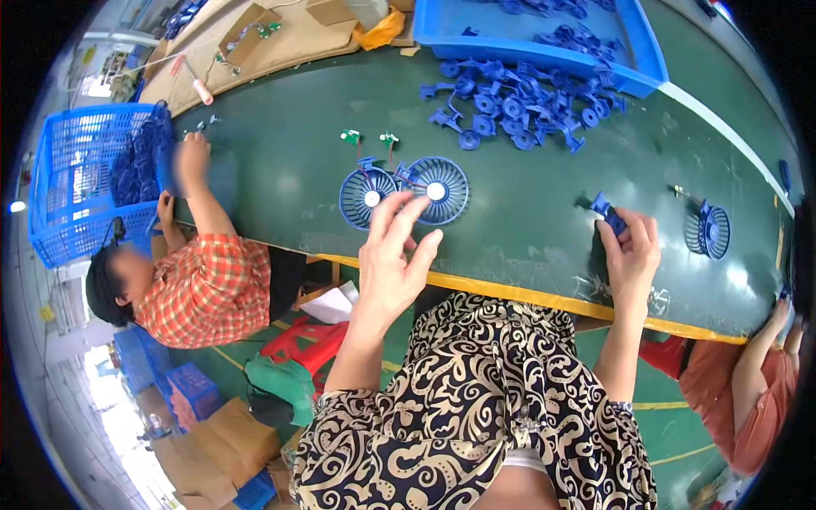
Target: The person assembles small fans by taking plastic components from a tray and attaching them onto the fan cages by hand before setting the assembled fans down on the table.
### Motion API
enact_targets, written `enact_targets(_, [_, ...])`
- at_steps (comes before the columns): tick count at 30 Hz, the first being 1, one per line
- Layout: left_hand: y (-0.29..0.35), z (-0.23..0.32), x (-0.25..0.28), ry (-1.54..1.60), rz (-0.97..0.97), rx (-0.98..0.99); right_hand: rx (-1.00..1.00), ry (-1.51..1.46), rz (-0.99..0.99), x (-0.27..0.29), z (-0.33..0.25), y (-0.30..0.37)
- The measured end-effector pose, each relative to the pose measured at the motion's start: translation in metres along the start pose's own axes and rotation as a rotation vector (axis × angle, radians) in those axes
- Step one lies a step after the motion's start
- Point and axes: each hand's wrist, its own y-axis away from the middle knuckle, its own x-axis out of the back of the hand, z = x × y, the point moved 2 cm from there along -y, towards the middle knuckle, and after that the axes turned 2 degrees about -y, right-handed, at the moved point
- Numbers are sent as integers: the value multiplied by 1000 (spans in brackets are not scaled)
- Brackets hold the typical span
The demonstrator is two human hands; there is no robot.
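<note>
Beyond the left hand (393,259), two round cages (455,194) are blue with white hubs (435,191); their boards (389,138) are green and white, their wires (391,155) red. The small part (614,223) at the right hand (631,252) is blue, like the pile (512,107) and the tray (648,53) farther ahead. Beneath both hands the tabletop (293,161) is dark green, its front edge (510,292) yellow. Behind them, the garment (476,382) has cream scrolls on black.

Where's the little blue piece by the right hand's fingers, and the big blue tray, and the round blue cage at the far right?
Little blue piece (601,204): head view, on its uncovered upper end.
Big blue tray (466,15): head view, on its bare floor.
Round blue cage (709,231): head view, on its ribs.
</note>
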Motion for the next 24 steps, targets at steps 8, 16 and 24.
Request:
enact_targets(8, [18,33,-52,173,-433,-98,17,43,-31,4,-11,-4])
enact_targets(16, [7,26,-47,-20,-206,-192,3,31,-52,3,-6,-4])
enact_targets(24, [-5,15,-44,-343,-36,-226,0,50,-71,4,-6,-5])
